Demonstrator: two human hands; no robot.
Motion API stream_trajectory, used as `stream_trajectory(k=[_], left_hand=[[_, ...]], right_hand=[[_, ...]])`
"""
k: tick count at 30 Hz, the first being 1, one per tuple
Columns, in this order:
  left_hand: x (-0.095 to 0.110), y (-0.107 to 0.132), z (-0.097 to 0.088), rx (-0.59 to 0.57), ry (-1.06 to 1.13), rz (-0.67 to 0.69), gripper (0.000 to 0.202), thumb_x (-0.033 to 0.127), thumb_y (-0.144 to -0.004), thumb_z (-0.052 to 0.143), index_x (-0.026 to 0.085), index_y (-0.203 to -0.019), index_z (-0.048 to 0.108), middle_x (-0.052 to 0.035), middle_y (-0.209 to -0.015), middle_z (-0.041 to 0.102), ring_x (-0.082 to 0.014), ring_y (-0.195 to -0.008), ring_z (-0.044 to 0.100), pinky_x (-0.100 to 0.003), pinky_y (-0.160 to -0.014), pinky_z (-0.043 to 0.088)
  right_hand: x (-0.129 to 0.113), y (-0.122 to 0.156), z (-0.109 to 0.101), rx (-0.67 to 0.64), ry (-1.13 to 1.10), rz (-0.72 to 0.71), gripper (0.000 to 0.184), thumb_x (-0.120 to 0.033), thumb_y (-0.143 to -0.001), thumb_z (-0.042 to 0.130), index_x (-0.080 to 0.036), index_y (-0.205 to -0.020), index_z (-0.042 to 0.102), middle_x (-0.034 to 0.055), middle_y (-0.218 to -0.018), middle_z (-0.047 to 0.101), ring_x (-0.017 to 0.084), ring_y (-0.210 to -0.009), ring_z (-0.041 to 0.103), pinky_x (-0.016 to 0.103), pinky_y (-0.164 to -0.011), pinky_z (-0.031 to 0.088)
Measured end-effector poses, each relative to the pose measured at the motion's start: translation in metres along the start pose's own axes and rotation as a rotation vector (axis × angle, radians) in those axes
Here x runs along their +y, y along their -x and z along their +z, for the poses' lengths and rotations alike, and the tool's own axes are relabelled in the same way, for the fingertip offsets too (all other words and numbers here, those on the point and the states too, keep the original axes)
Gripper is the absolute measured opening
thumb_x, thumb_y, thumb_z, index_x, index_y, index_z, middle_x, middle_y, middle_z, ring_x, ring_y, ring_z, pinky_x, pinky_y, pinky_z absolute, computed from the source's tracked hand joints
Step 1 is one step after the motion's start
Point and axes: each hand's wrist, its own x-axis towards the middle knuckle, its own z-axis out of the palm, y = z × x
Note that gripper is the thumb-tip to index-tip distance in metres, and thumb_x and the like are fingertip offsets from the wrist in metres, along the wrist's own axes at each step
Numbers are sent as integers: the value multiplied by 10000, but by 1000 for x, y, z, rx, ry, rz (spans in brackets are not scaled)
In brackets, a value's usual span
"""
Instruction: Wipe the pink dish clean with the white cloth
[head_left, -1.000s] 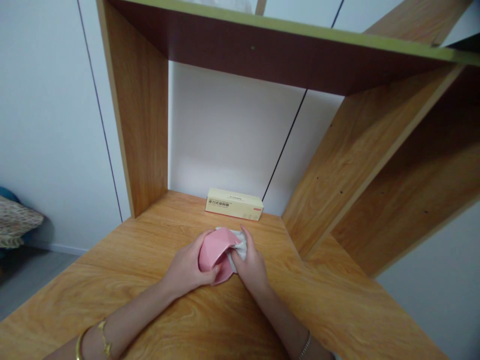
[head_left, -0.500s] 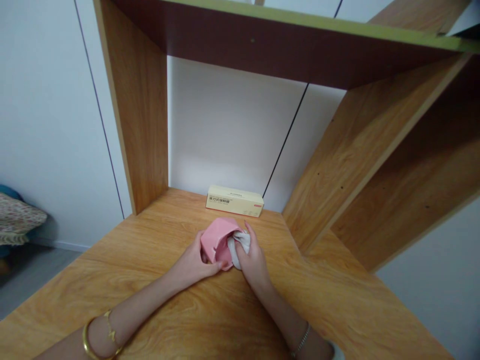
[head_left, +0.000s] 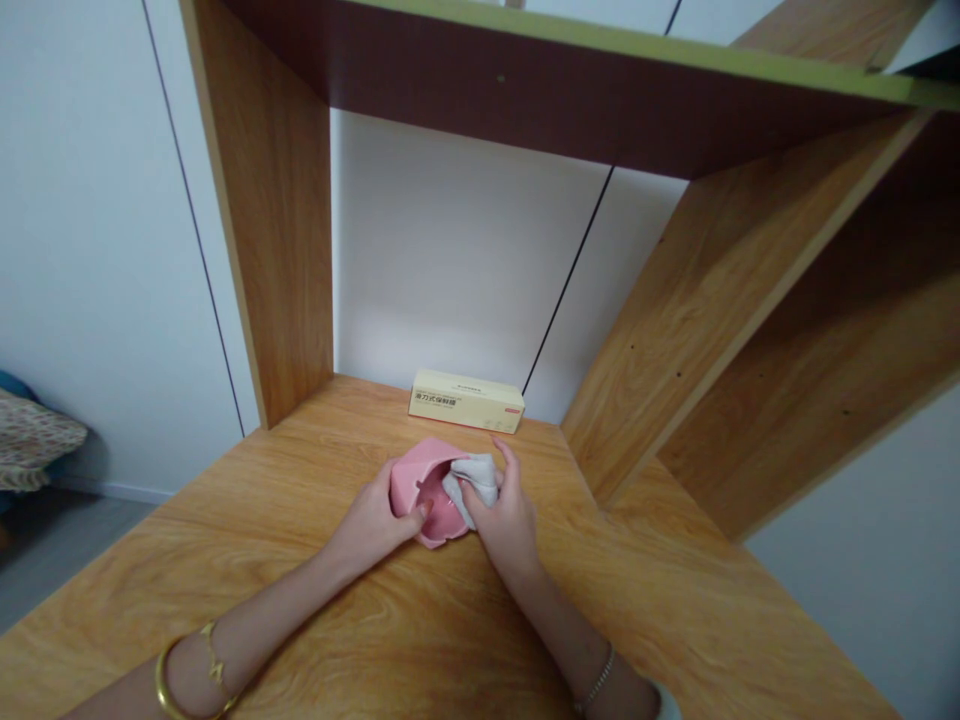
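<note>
A pink angular bowl-like container [head_left: 409,470] with small notches in its rim is tipped on its side, its opening turned toward me and to the right. My left hand [head_left: 390,510] grips it from the left, thumb over the rim and fingers behind the outer wall. A folded light grey cloth [head_left: 476,475] is pinched in my right hand [head_left: 510,510]. The cloth presses at the right part of the rim and partly into the opening. My right index finger points upward beside the cloth. The fingers behind the container are hidden.
A cream-coloured box [head_left: 465,403] with printed characters stands at the back of the wooden table [head_left: 300,620]. Wooden side panels [head_left: 285,230] and a dark overhead shelf [head_left: 495,90] frame the space. Patterned fabric [head_left: 37,440] shows at the far left.
The pink container has shifted slightly left and its opening faces me more. My left thumb has moved inward over the rim; the cloth has moved up from inside toward the right rim.
</note>
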Motion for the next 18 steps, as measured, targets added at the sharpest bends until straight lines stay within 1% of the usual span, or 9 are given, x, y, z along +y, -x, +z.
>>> stream_trajectory(k=[2, 4, 7, 9, 11, 13, 15, 18], left_hand=[[1, 1, -2, -15, -13, 10, 428, 284, -635, 606, 165, -1037, 525, -77, -978, 636, -240, -882, 589, -357, -792, 457], [0, 1, -3, -46, -23, 32, 467, 320, -650, 610, 152, -1074, 510, -92, -1010, 627, -245, -911, 582, -360, -809, 450], [-3, 1, -4, -92, 1, 76, 556, 381, -673, 613, 148, -1154, 463, -106, -1091, 594, -246, -985, 558, -363, -851, 434], [-5, 1, -3, -105, 66, 93, 648, 412, -671, 624, 156, -1222, 401, -117, -1186, 537, -248, -1070, 514, -368, -901, 408], [-7, 1, 0, -113, 143, 87, 771, 427, -643, 656, 162, -1284, 319, -133, -1266, 467, -254, -1137, 465, -379, -939, 381], [-8, 3, 4, -124, 211, 76, 874, 425, -604, 696, 163, -1316, 260, -147, -1288, 441, -262, -1157, 448, -394, -952, 370], [-7, 4, 7, -148, 250, 68, 878, 413, -582, 720, 169, -1304, 285, -147, -1263, 467, -264, -1142, 461, -400, -952, 371], [-5, 7, 8, -173, 245, 61, 772, 388, -574, 730, 168, -1228, 385, -136, -1197, 526, -263, -1089, 501, -387, -938, 386]], right_hand=[[1, -1, 1, -46, 27, 13, 629, -336, -716, 538, -238, -1299, 323, 47, -937, 664, 219, -835, 626, 319, -718, 467], [2, 0, 2, -89, 38, 10, 587, -323, -732, 512, -233, -1288, 346, 63, -1003, 649, 225, -863, 621, 328, -733, 466], [4, 2, 3, -132, 2, 7, 544, -297, -762, 461, -221, -1290, 354, 69, -1007, 652, 215, -846, 625, 324, -730, 470], [6, 3, 3, -125, -50, 15, 561, -297, -773, 445, -219, -1314, 323, 67, -1011, 653, 208, -848, 625, 326, -735, 476], [9, 3, 5, -91, -125, 15, 574, -301, -778, 436, -213, -1329, 299, 66, -1049, 640, 199, -893, 613, 326, -766, 475], [12, 2, 7, -46, -199, 1, 567, -297, -783, 422, -199, -1328, 300, 74, -1108, 612, 190, -962, 587, 319, -808, 466], [15, 1, 9, -21, -245, -13, 558, -289, -783, 414, -187, -1322, 309, 84, -1143, 591, 186, -1005, 566, 315, -834, 455], [16, 1, 11, -25, -265, -17, 555, -281, -771, 427, -188, -1308, 324, 84, -1125, 599, 185, -981, 576, 313, -829, 457]])
